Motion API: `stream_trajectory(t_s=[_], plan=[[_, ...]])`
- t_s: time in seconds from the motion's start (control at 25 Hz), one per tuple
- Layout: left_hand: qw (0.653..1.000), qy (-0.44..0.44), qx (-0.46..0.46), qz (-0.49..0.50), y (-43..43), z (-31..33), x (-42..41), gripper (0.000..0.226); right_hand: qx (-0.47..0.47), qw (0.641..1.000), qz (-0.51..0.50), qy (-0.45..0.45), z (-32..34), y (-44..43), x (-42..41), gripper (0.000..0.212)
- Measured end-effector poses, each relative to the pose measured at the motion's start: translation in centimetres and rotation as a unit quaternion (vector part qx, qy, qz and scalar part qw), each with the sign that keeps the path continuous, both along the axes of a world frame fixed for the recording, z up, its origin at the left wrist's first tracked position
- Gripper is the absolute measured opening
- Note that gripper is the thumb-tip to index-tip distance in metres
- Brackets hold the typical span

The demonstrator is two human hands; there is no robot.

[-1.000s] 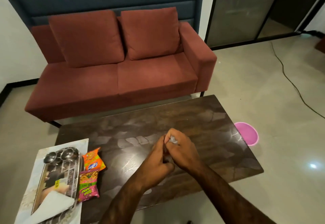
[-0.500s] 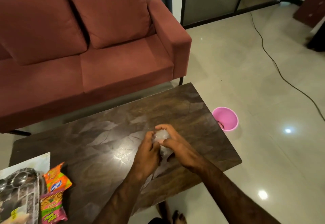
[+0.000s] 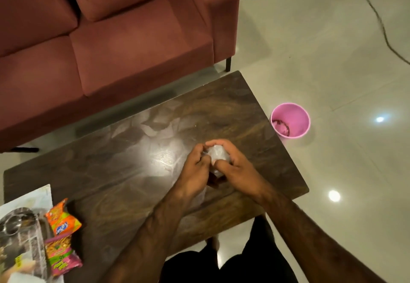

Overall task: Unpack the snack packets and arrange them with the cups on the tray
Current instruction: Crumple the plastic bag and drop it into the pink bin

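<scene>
Crumpled clear plastic wrapper (image 3: pixel 217 155) balled betw. both hands; left hand (image 3: pixel 195 169) fingers pinch at 9 o'clock, right hand (image 3: pixel 236 168) fingers curl round at 3; round pink plastic bin (image 3: pixel 290 123) lies at 2 o'clock, nearer right hand.

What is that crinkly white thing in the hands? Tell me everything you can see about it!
The clear plastic wrapper looks thin, shiny and whitish, scrunched into a rough ball. The left hand and the right hand both squeeze it from the sides, fingers curled round it, so only its top shows. A looser bit hangs down between the palms. It is held just above the dark wooden table, near its right end. Whether anything is inside cannot be seen.
</scene>
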State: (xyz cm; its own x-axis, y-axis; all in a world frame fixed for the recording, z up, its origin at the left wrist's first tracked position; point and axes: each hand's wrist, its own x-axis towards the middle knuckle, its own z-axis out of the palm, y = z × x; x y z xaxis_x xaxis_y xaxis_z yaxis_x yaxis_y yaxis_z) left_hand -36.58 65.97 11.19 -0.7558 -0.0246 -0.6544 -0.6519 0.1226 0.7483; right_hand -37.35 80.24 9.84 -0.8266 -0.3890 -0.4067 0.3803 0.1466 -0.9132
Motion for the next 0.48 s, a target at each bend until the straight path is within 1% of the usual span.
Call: stream_trajectory(t_s=[0.12, 0.24, 0.32, 0.4, 0.48], plan=[[0.999, -0.035, -0.006, -0.006, 5.1, -1.3, -3.5, 0.026, 0.04, 0.999, -0.029, 0.014, -2.3, 4.3, -2.7, 0.023], [0.995, -0.094, -0.001, -0.036, 11.4, -3.8, -7.8, 0.038, 0.096, 0.994, -0.056, 0.02, -5.5, 10.0, -6.2, 0.017], [0.99, -0.132, 0.001, -0.054, 15.3, -6.5, -10.9, 0.055, 0.145, 0.986, -0.066, 0.042, -8.1, 14.2, -8.4, 0.02], [0.987, -0.123, 0.013, -0.103, 18.7, -9.0, -13.4, 0.071, 0.196, 0.977, -0.064, 0.059, -10.6, 17.9, -10.5, 0.026], [0.988, -0.107, 0.025, -0.106, 21.9, -11.4, -15.6, 0.077, 0.227, 0.969, -0.058, 0.072, -13.0, 20.9, -12.4, 0.035]])
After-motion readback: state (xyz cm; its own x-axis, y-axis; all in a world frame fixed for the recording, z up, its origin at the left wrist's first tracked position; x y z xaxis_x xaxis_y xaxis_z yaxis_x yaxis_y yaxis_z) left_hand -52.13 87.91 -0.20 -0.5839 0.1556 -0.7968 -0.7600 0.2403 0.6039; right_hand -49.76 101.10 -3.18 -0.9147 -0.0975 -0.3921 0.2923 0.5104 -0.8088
